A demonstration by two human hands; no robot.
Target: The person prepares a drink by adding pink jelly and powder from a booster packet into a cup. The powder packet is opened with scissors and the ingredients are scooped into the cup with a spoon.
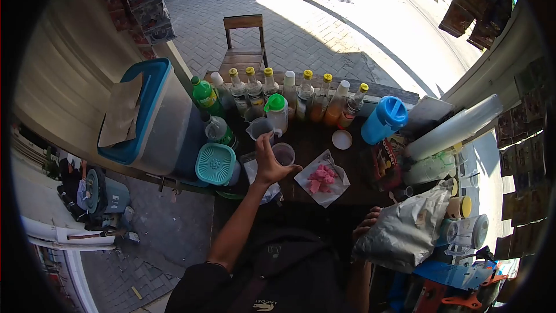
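My left hand (270, 165), spread open, is at a translucent round plastic cup (285, 153) on the dark worktop (313, 144); a light, even grip would suit it. My right hand (366, 224) meets a silvery crinkled bag (408, 229), grip hidden.

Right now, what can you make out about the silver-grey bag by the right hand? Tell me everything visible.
The silver-grey bag is large and crumpled, with a dull sheen like foil or plastic film and no readable print. It looks bulky and slants from lower left to upper right in the view, beside a yellow-lidded jar. The right hand shows at its left edge, partly hidden; whether it grips the bag is unclear. The contents cannot be seen.
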